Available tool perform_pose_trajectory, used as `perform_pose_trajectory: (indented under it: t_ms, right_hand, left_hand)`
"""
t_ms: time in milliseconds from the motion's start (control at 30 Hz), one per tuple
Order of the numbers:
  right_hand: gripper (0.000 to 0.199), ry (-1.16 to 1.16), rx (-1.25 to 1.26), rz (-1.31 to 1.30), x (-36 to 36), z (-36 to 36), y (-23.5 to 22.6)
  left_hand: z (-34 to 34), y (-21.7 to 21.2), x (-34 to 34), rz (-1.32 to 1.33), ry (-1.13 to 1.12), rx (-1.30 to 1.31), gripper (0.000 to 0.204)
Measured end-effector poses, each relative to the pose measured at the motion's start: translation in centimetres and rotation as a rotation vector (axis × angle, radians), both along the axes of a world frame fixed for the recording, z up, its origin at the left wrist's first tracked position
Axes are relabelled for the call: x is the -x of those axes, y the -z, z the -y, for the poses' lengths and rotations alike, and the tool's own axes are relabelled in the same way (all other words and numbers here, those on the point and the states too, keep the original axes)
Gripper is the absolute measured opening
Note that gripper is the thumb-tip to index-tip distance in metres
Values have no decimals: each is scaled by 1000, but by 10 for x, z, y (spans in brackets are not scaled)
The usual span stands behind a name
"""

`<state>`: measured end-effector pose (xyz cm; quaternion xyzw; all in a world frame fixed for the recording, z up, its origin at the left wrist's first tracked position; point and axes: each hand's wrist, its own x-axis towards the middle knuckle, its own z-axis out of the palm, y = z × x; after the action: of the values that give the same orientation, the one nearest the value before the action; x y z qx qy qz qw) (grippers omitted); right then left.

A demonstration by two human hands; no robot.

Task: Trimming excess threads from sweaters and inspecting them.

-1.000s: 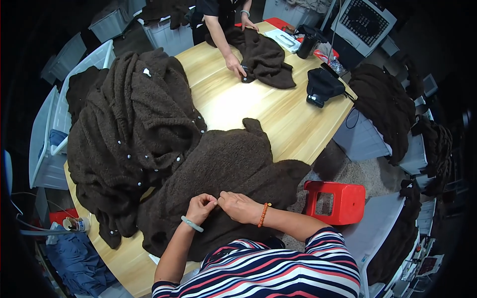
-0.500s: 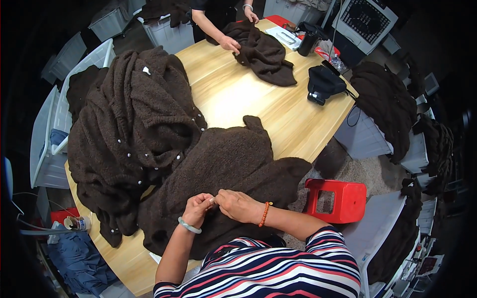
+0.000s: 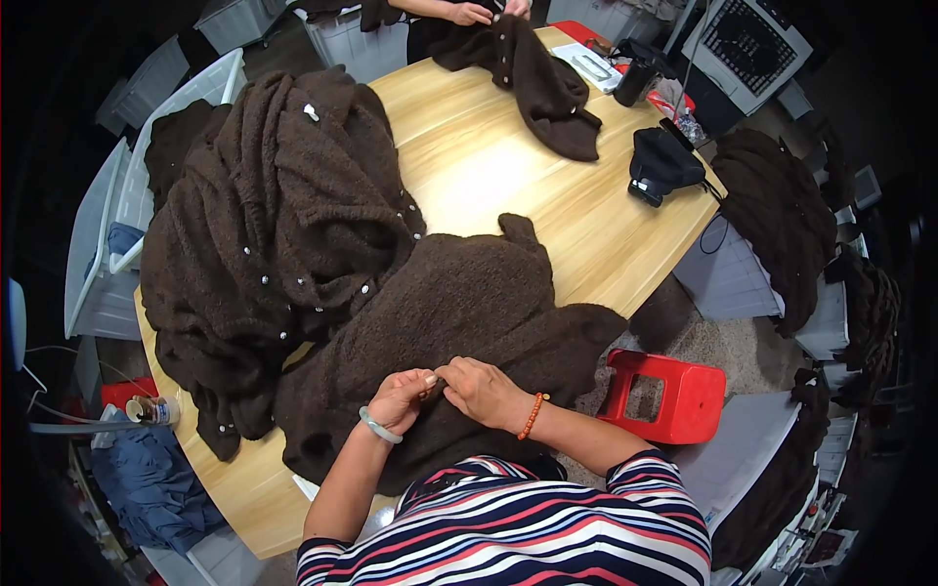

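Observation:
A dark brown knit garment (image 3: 469,293) lies spread over the near edge of the table in front of me. My left hand (image 3: 403,398) and my right hand (image 3: 479,391) meet over its lower part, fingertips nearly together. Both pinch at the garment; whether a button or thread sits between the fingers is too small to make out. A pale bangle circles my left wrist, and a string of orange beads is on the right one. To the left rises a heap of brown knit garments (image 3: 293,195) with small white buttons.
Across the wooden table (image 3: 459,146) a person handles another brown garment (image 3: 542,88). A black pouch-like item (image 3: 664,161) lies at the right edge. On the floor stands a red stool (image 3: 674,396). White bins (image 3: 728,264) with brown garments line the right; blue cloth (image 3: 161,483) lies lower left.
The view has shifted slightly, and my hands stay together at the garment with fingers a little repositioned. Across the table, the person has lifted part of their garment, exposing its white buttons.

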<state>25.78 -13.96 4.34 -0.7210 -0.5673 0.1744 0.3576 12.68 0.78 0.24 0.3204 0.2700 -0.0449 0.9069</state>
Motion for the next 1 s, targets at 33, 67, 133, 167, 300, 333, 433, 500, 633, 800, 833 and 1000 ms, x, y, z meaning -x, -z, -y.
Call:
perform_pose_trajectory:
  t_ms: [33, 67, 133, 167, 300, 333, 433, 500, 633, 800, 833, 1000]
  right_hand:
    - [18, -13, 21, 1, -3, 1, -1]
    - [18, -15, 23, 0, -4, 1, 1]
    - [17, -9, 32, -21, -9, 1, 5]
    - [17, -3, 32, -16, -11, 1, 8]
    - [16, -19, 47, -65, -12, 0, 14]
    - [16, -27, 55, -80, -12, 0, 14]
    - [16, -44, 65, -101, -13, 0, 16]
    - [18, -60, 110, -143, -15, 1, 14]
    - [20, -102, 168, -170, -15, 2, 16]
    - [21, -139, 189, -141, -16, 3, 20]
    - [21, -137, 186, -141, -16, 3, 22]
    - [13, -133, 159, -133, -14, 4, 25]
  left_hand:
    - [1, -3, -1, -32, 18, -100, 9]
    - [3, -6, -3, -64, 37, -200, 11]
    - [8, -13, -1, -31, 15, -244, 16]
    - [12, -18, 1, 2, 18, -412, 20]
    - [21, -21, 4, 39, 64, -1115, 27]
    - [20, -22, 2, 36, 73, -1294, 24]
    - [23, -24, -4, 79, -26, -1409, 14]
    - [22, -24, -3, 78, 5, -1421, 12]
    - [20, -23, -1, 88, 22, -1371, 12]
    - [20, -15, -2, 54, 38, -1330, 11]
    - [20, -14, -2, 56, 41, -1333, 11]
    - [22, -5, -1, 31, 26, -1325, 9]
